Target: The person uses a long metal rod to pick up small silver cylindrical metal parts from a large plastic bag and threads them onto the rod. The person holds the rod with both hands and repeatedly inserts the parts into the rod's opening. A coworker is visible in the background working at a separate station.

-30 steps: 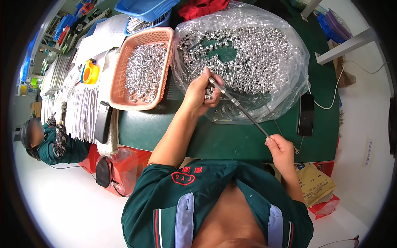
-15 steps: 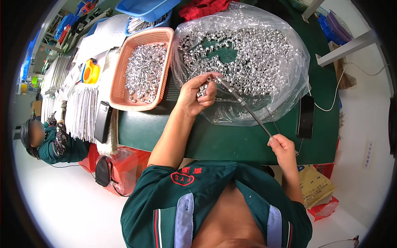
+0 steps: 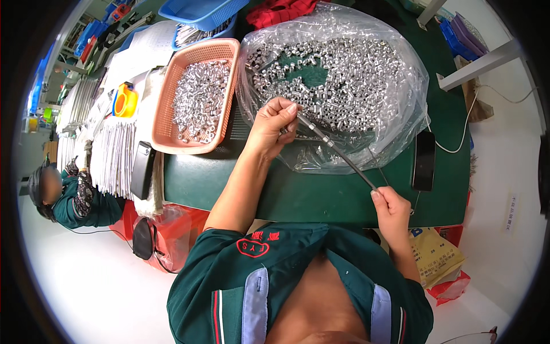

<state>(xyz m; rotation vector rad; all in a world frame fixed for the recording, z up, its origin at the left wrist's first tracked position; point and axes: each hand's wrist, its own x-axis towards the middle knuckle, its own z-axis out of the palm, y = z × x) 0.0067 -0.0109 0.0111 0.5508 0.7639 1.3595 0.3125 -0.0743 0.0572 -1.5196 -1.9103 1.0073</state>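
My right hand (image 3: 393, 211) is closed round the lower end of a thin dark metal rod (image 3: 352, 165), which slants up toward my left hand. Bright silvery sleeves sit along the rod's upper part. At that upper end, my left hand (image 3: 274, 125) is closed with thumb and forefinger pinched together. A few small metal sleeves show between its curled fingers; most of what it holds is hidden. Behind the hands, a clear plastic bag (image 3: 338, 157) lies spread out on the table, with a large heap of loose small metal sleeves (image 3: 361, 86) on it.
Left of the bag stands a pink plastic basket (image 3: 162, 109) of small metal pieces. Blue baskets (image 3: 200, 14) and red cloth (image 3: 281, 12) lie behind. A black phone (image 3: 424, 161) rests on the green table (image 3: 321, 198) at right. Another person (image 3: 86, 198) sits at far left.
My left thumb and forefinger have closed at the rod's upper end, covering sleeves that showed in the palm before. The right hand and rod have barely shifted.
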